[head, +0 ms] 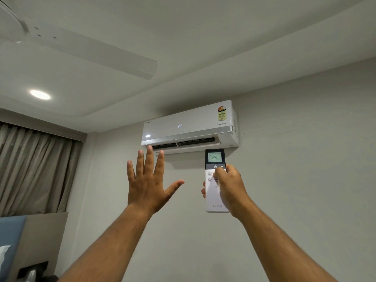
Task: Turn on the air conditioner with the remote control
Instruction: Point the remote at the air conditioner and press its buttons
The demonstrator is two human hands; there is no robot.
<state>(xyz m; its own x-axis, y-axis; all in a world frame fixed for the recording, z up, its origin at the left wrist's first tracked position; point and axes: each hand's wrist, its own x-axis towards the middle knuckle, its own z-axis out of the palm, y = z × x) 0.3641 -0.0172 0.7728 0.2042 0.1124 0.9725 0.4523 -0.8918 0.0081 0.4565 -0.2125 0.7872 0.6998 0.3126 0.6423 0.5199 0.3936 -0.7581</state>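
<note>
A white wall-mounted air conditioner hangs high on the wall. Its front panel shows a lit "24" and its lower flap stands open. My right hand holds a slim white remote control upright, pointed at the unit. The remote's screen reads 24, and my thumb rests just below the power button row. My left hand is raised with palm forward and fingers spread, just below the unit's flap, holding nothing.
A white ceiling fan blade reaches across the upper left. A round ceiling light glows on the left. Grey curtains hang at the left, with a padded headboard and a blue pillow below them.
</note>
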